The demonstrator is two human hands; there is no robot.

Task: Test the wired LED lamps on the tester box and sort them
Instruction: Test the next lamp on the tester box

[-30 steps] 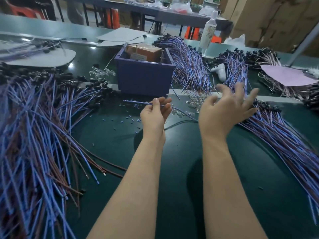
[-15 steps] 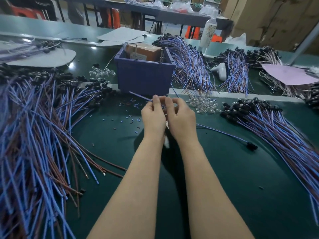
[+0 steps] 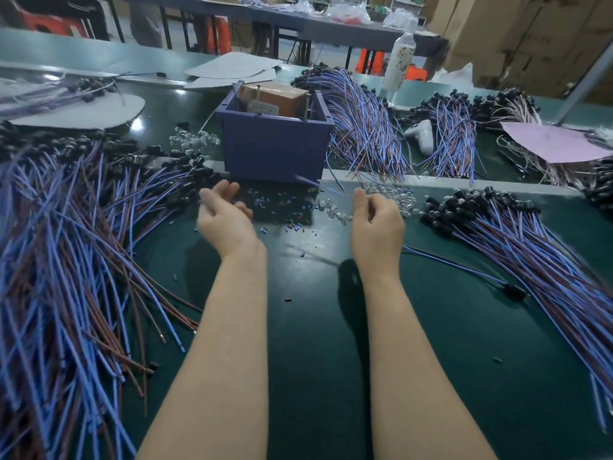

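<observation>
Right hand: fingers curled, pinching the thin blue lead of one wired LED lamp. Free end blurred, just in front of the square purple plastic tester box; black cap lying well right of box. Left hand: fingers loosely spread, holding nothing, front-left of box. Flanking box: left heap and right heap, blue-brown leads, black caps.

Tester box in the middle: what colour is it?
The tester box is plain violet-blue; head view.
</observation>
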